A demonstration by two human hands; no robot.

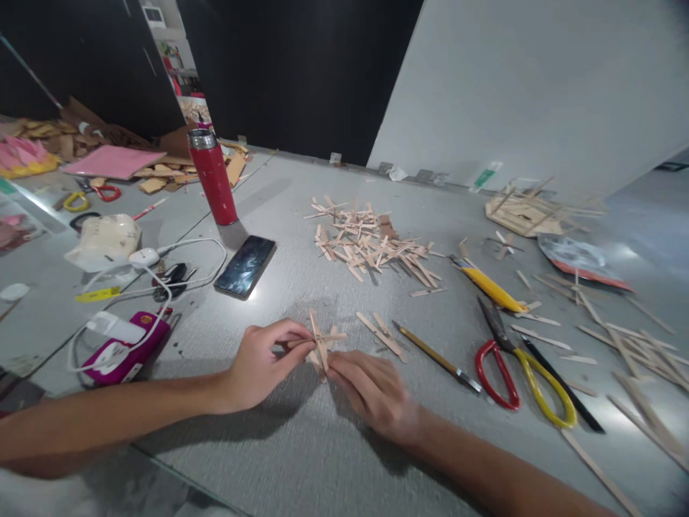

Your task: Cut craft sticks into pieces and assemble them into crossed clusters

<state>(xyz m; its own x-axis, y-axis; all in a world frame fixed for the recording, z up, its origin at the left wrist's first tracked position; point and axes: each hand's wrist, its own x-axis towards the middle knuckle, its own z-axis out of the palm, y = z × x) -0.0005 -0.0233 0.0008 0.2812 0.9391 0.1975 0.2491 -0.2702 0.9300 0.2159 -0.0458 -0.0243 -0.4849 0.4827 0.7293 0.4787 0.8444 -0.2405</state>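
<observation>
Between my hands is a small cluster of crossed wooden sticks (321,343), held just over the grey table. My left hand (263,362) pinches one stick end between thumb and fingertips on the cluster's left side. My right hand (374,391) grips the lower right end of the cluster, its fingers pressed together. Close by on the right lie a few loose wooden sticks (381,336) and a craft knife (437,357). Farther back is a pile of short wooden sticks (371,240).
Red-and-yellow-handled scissors (498,345) and a yellow cutter (492,287) lie to the right, with scattered sticks (640,352). On the left are a phone (245,267), an upright red bottle (212,176), a purple power bank (129,348) and white cables. A wooden stick structure (530,212) stands at back right.
</observation>
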